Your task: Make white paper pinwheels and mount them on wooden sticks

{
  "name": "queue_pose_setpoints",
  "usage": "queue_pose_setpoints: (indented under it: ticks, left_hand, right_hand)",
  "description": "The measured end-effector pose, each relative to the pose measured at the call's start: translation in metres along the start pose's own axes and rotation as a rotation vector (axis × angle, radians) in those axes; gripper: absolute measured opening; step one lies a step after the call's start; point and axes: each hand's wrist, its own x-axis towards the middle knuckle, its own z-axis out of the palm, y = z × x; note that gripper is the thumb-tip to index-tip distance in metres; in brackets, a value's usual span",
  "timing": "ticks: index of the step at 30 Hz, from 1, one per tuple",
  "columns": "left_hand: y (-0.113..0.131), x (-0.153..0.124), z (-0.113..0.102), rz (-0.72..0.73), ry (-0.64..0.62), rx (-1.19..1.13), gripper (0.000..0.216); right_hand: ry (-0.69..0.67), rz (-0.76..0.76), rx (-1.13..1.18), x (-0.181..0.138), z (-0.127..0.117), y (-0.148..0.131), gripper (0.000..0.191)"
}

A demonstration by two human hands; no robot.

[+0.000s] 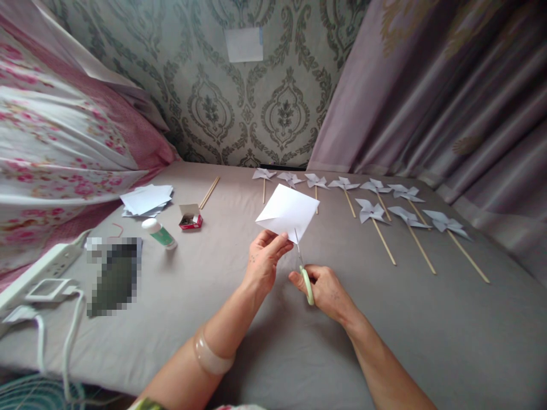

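A square sheet of white paper (288, 210) is pinched at its near left edge by my left hand (265, 257), thumb on top. It is held above the table, turned so that one corner points toward me. My right hand (327, 291) grips a pair of scissors (306, 285) with light green handles. The scissors' blades meet the paper at its near corner, and one blade shows over the white surface. My right fingers are partly hidden behind the handles.
Several paper pinwheels (371, 212) on wooden sticks lie at the back right. On the left are stacked paper sheets (147, 200), wooden sticks (209, 192), a small red box (190, 220), a glue stick (159, 233) and a power strip (51, 265) with white cables.
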Motion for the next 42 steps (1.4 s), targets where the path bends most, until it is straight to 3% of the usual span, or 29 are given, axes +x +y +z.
queue_pose_setpoints:
  ticks: [30, 42]
  left_hand:
    - [0.0028, -0.0003, 0.0009, 0.012, 0.0, -0.015, 0.025]
    - [-0.0025, -0.0059, 0.0046, -0.013, -0.033, 0.008, 0.025]
  right_hand:
    - [0.056, 0.04, -0.056, 0.0015, 0.0034, 0.0032, 0.057]
    - [0.108, -0.024, 0.009, 0.0015, 0.0027, 0.0052, 0.051]
